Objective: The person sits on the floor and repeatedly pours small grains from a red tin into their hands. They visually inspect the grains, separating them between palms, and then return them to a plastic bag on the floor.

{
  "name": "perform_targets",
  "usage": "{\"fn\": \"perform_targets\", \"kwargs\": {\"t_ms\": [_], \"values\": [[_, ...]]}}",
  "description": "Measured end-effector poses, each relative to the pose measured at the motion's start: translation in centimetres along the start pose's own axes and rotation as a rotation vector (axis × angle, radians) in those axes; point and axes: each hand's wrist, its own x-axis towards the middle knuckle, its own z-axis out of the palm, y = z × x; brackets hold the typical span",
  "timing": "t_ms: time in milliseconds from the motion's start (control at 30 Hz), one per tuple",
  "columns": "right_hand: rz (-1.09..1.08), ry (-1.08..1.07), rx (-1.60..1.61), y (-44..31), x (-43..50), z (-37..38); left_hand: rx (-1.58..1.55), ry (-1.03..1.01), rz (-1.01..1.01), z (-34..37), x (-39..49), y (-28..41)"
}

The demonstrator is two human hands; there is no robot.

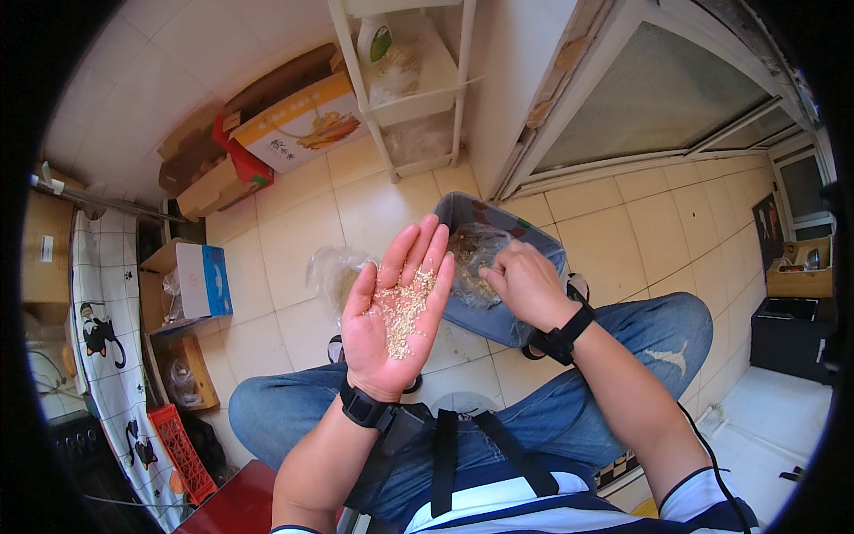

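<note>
My left hand (371, 322) is turned palm up with its fingers stretched, and small pale grains (404, 320) lie spread across the palm and fingers. To its right, my right hand (528, 286) is over a grey-blue plastic bin (539, 252), its fingers curled with the tips pointing inward. Whether anything is pinched in those fingertips cannot be told. A clear plastic bag (479, 243) with scraps lines part of the bin. On the floor, partly hidden behind my left hand, is another clear plastic bag (330, 270) with pale contents.
My knees (280, 407) in jeans flank the bin on the tiled floor (293, 253). A white shelf rack (410, 100) and cardboard boxes (300, 130) stand ahead by the wall. At left are a blue-and-white box (203, 280) and a red plastic crate (181, 454). A glazed door (640, 100) is at right.
</note>
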Motion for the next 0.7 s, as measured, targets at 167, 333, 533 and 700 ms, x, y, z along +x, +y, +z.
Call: {"fn": "perform_targets", "kwargs": {"t_ms": [167, 333, 533, 700], "values": [[-0.023, 0.163, 0.009, -2.9, -0.5, -3.0, -0.042, 0.046, -0.016, 0.5, -1.2, -0.1], [-0.373, 0.376, 0.270, -6.7, -1.6, -7.0, -0.020, 0.069, -0.084, 0.8, -1.4, -0.5], [-0.554, 0.318, 0.271, -7.9, -1.5, -7.0, 0.041, 0.033, -0.130, 0.1, -1.4, -0.7], [-0.538, 0.264, 0.247, -8.0, -1.4, -7.1, 0.116, 0.035, -0.136, -0.2, -1.2, -0.9]]}}
